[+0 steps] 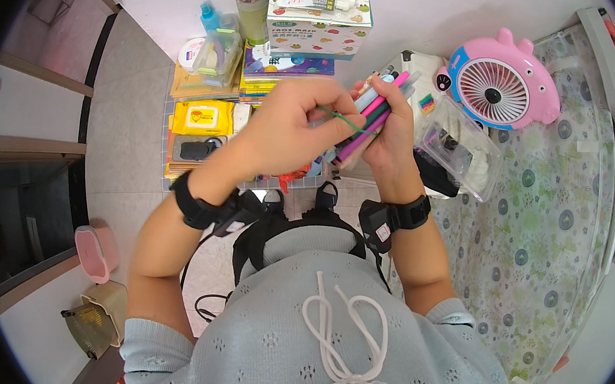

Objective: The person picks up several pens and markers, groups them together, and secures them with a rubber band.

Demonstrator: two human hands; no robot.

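Note:
My right hand is closed around a bundle of pens and markers, pink, purple, dark green and pale blue among them. My left hand pinches a thin green rubber band between thumb and fingers, just left of the bundle. The band is stretched from those fingers across to the pens, near their lower part. Both hands are raised in front of me, above the right side of the table. A black strapped device sits on each wrist. My left hand and forearm hide part of what lies on the table.
A yellow wipes pack, stacked books, a face mask box and a lidded plastic box stand on the table. Rightward are a clear plastic container and a pink fan. A pink basin is on the floor, left.

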